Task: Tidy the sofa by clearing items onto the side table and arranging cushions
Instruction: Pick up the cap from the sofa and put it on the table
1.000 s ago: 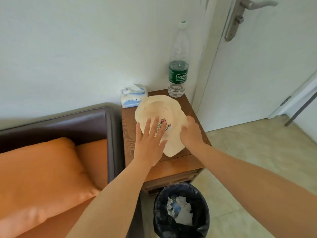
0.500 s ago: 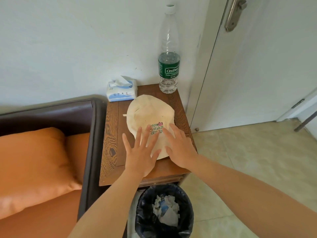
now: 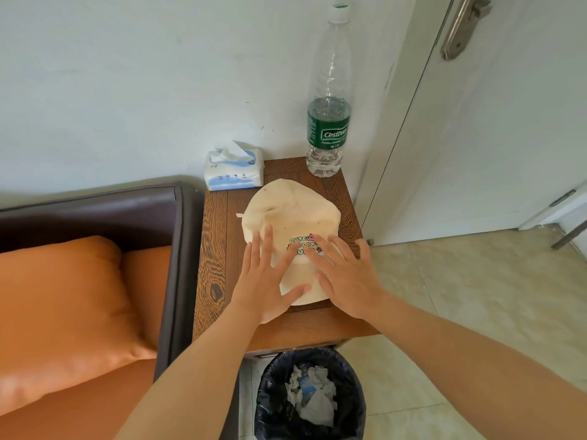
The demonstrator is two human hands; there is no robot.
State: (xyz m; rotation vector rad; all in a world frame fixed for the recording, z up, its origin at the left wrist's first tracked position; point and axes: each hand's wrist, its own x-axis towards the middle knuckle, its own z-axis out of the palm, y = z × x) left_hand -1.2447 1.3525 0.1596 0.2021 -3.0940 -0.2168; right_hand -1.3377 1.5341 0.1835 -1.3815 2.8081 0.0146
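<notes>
The wooden side table carries a hat centrally, tissues far left, bottle far right.

A pale plain wall stood behind everything, lit by soft daylight. To the right hung a white door with a metal handle. The floor was of pale beige tiles. A bin lined in black, holding crumpled paper, sat on it.
</notes>
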